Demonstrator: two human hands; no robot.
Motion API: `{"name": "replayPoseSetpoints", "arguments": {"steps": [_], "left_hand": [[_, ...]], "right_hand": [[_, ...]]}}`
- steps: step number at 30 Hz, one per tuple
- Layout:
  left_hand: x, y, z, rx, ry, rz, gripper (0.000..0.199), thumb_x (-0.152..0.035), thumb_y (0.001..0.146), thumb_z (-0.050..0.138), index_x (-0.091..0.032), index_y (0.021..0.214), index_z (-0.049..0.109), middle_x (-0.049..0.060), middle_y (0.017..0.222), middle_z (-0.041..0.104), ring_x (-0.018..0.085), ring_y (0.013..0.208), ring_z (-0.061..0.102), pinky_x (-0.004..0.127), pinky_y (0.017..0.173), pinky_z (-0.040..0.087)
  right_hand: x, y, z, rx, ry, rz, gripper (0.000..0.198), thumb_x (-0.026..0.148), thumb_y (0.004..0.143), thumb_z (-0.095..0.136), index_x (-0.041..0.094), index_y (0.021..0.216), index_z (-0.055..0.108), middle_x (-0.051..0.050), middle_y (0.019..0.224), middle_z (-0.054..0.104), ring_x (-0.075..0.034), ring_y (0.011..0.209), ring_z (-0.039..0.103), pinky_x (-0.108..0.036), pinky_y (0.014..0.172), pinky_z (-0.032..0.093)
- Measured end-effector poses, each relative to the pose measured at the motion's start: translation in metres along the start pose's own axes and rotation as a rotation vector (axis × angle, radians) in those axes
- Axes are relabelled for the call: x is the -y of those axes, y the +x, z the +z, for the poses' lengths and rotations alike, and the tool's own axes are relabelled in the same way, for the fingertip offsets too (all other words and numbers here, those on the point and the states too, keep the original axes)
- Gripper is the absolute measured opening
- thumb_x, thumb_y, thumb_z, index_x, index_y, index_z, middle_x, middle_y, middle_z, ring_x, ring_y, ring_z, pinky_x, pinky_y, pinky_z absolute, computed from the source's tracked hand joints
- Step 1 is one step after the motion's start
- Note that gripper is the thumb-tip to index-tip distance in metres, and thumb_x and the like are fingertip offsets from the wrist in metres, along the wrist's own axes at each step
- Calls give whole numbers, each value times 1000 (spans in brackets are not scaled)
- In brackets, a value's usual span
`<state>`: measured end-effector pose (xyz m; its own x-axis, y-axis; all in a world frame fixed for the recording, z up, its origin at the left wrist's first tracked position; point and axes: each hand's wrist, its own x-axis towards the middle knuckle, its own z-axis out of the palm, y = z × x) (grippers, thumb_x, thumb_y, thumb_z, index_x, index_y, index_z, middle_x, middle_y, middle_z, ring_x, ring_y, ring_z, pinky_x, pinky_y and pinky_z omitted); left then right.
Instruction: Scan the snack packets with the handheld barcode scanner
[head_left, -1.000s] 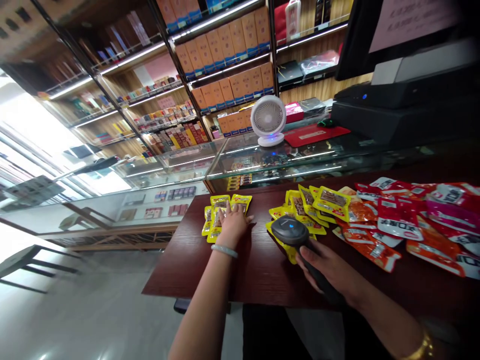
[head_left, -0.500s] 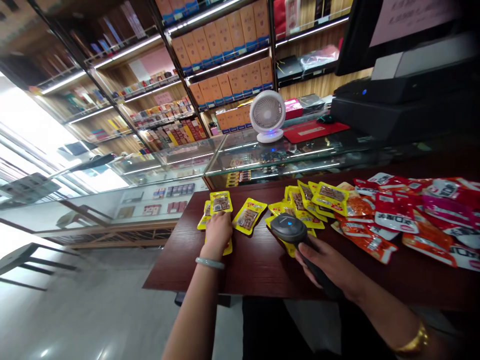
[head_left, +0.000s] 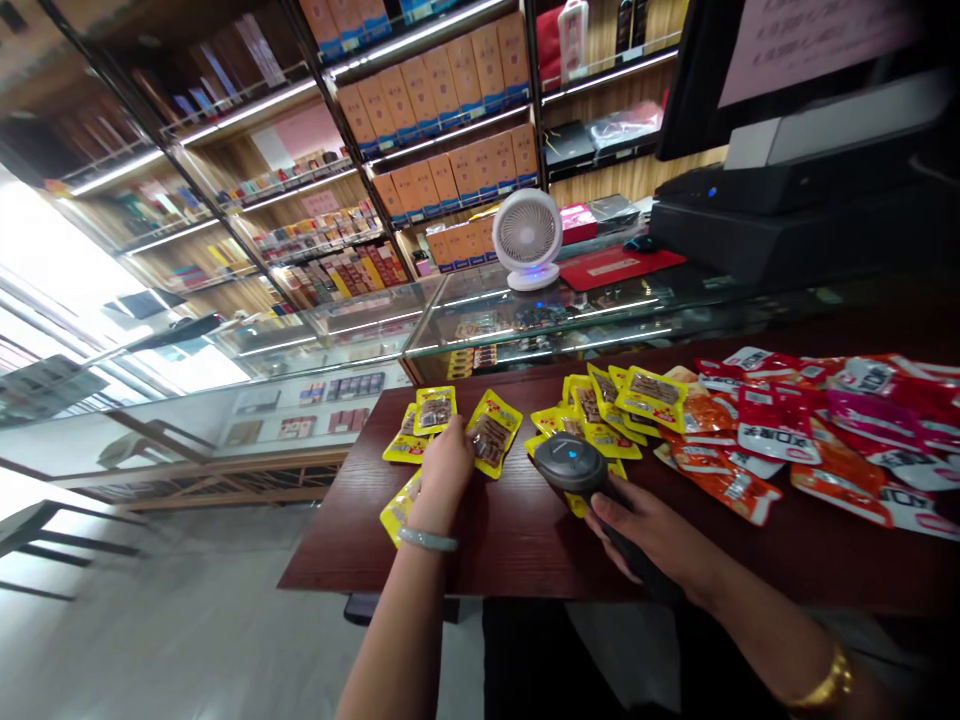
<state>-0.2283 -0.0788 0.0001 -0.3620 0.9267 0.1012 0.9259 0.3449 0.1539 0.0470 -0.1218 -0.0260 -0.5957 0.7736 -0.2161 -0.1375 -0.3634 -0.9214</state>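
Note:
My right hand [head_left: 649,530] is wrapped round the handle of a dark barcode scanner [head_left: 571,462]. The scanner's head hangs over the edge of a heap of yellow snack packets [head_left: 589,405]. At the left, my left hand [head_left: 450,465] pinches the left edge of a single yellow snack packet [head_left: 493,435] lying on the table; its fingertips are partly hidden. Two more yellow packets [head_left: 435,410] overlap just beyond that hand. Another yellow packet [head_left: 397,510] lies partly under my left wrist.
Red and orange snack bags [head_left: 780,420] are piled on the right of the dark wooden table [head_left: 517,540]. Behind it runs a glass counter [head_left: 480,310] with a white fan [head_left: 527,240], a red mat [head_left: 622,267] and a black monitor [head_left: 694,80]. Stocked shelves line the wall.
My left hand has moved right, off the left-hand packets to the single yellow packet, which has turned slightly. A packet under the left wrist is now more visible. My right hand still holds the scanner.

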Motion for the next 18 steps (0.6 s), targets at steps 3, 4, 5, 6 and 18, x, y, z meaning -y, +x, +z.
{"name": "replayPoseSetpoints", "arguments": {"steps": [3, 4, 5, 6, 18], "left_hand": [[-6, -11, -6, -102, -161, -52, 25, -36, 97, 36, -23, 103, 57, 7, 87, 69, 22, 79, 64, 28, 66, 38], [-8, -15, -6, -133, -219, -49, 24, -36, 97, 37, -23, 100, 56, 6, 86, 68, 21, 78, 63, 27, 65, 38], [-9, -18, -5, -157, -283, -36, 22, -35, 97, 37, -23, 97, 56, 5, 85, 67, 19, 77, 62, 26, 65, 37], [-11, -22, -3, -178, -348, -17, 22, -35, 96, 38, -23, 95, 55, 4, 84, 66, 18, 76, 61, 26, 65, 37], [-34, -32, 16, -262, -701, -2, 19, -34, 92, 43, -20, 93, 55, 4, 88, 66, 16, 75, 59, 27, 69, 44]], "right_hand": [[2, 1, 4, 23, 7, -5, 41, 59, 83, 63, 21, 86, 47, 8, 64, 51, -3, 36, 44, -14, 33, 35], [2, 2, 6, 31, 17, -3, 41, 58, 83, 64, 21, 86, 47, 8, 65, 52, -3, 37, 45, -14, 33, 35], [3, 3, 8, 43, 26, -1, 41, 57, 82, 65, 21, 87, 47, 8, 65, 52, -2, 37, 45, -14, 33, 36], [4, 3, 11, 57, 33, -1, 41, 57, 82, 65, 21, 88, 47, 8, 66, 53, -2, 38, 45, -14, 34, 36], [5, 4, 15, 110, 71, -60, 41, 57, 84, 63, 21, 83, 45, 9, 62, 49, -2, 35, 42, -14, 31, 33]]}}
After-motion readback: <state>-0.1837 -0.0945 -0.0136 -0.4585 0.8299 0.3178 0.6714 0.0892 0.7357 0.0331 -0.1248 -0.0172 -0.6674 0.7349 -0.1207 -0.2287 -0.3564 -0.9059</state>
